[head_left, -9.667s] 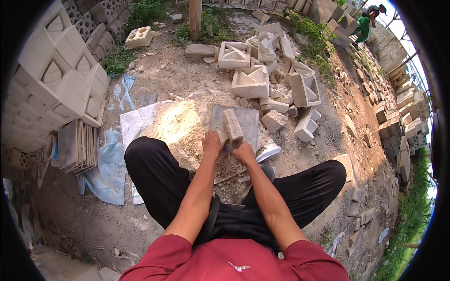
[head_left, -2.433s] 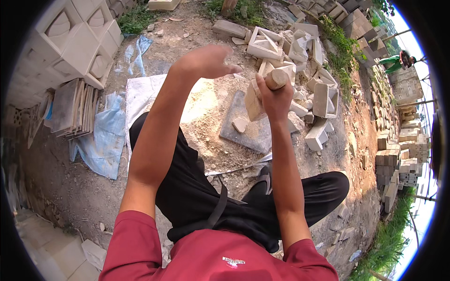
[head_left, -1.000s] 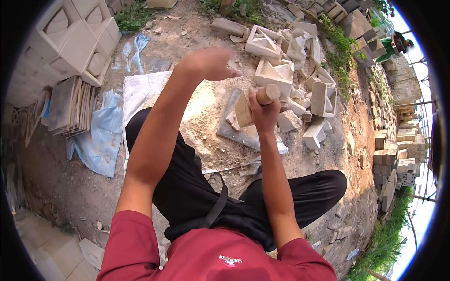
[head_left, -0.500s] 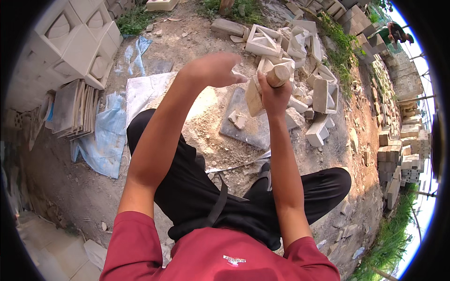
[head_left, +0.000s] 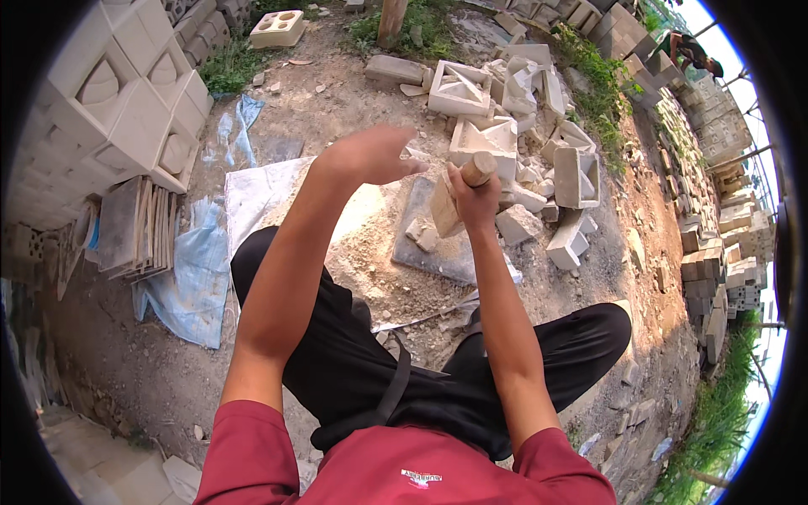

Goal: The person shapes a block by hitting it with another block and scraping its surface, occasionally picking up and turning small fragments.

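My right hand (head_left: 476, 202) is closed round the thick wooden handle of a mallet (head_left: 446, 206). The handle's round end points up toward me, and the pale, dusty block-shaped head is partly behind my fist. My left hand (head_left: 370, 153) is raised over the rubble to the left, blurred, its thumb apart from its fingers. A pale patch shows in that gap; I cannot tell whether it is a chip or the background. Below the hands, a dark flat slab (head_left: 450, 261) bears a few broken pale chunks (head_left: 422, 234). Crumbled debris (head_left: 370, 227) covers the white sheet (head_left: 252, 187) beside it.
Broken pale blocks (head_left: 484, 139) are heaped beyond my right hand. Stacked blocks (head_left: 126, 101) rise at left above several leaning boards (head_left: 139, 227) and a blue sheet (head_left: 189, 286). A post (head_left: 391, 23) stands ahead. Another person (head_left: 690, 52) bends among blocks at far right.
Both hands have come slightly lower and to the left, the right still holding the mallet. The surroundings have also shifted a little lower in the picture. The chunks remain on the slab.
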The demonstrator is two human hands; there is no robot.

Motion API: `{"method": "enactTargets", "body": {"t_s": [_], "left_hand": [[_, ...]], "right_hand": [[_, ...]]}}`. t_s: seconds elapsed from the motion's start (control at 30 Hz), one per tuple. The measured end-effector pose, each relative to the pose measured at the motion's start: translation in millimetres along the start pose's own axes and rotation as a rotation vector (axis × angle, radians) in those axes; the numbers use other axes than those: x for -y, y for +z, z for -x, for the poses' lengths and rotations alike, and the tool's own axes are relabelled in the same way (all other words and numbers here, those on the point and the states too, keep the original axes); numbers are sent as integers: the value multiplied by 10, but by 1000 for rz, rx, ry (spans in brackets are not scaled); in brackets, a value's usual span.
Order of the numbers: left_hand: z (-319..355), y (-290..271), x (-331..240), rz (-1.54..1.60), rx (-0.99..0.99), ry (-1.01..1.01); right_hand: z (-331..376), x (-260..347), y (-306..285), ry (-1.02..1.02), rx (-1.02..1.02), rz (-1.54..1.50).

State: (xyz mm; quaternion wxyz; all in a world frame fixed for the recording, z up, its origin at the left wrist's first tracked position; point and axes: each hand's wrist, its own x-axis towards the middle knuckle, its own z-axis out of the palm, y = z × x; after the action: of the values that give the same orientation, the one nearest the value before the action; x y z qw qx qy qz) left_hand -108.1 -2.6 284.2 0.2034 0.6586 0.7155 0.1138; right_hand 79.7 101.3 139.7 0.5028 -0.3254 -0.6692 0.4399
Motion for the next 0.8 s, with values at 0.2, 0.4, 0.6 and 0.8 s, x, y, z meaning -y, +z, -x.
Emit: {"method": "enactTargets", "body": {"t_s": [0.2,0.4,0.6,0.8], "left_hand": [[8,-34,-66,8,41,-21],[-106,92,4,2,63,-40],[-284,557,48,-40,139,-87],[-409,1698,121,7,119,-234]], "right_hand": [[191,253,82,-4,15,-9],[243,-362,114,74,165,58],[-149,62,-273,233,100,-3],[-308,258,-810,148,392,283]]}}
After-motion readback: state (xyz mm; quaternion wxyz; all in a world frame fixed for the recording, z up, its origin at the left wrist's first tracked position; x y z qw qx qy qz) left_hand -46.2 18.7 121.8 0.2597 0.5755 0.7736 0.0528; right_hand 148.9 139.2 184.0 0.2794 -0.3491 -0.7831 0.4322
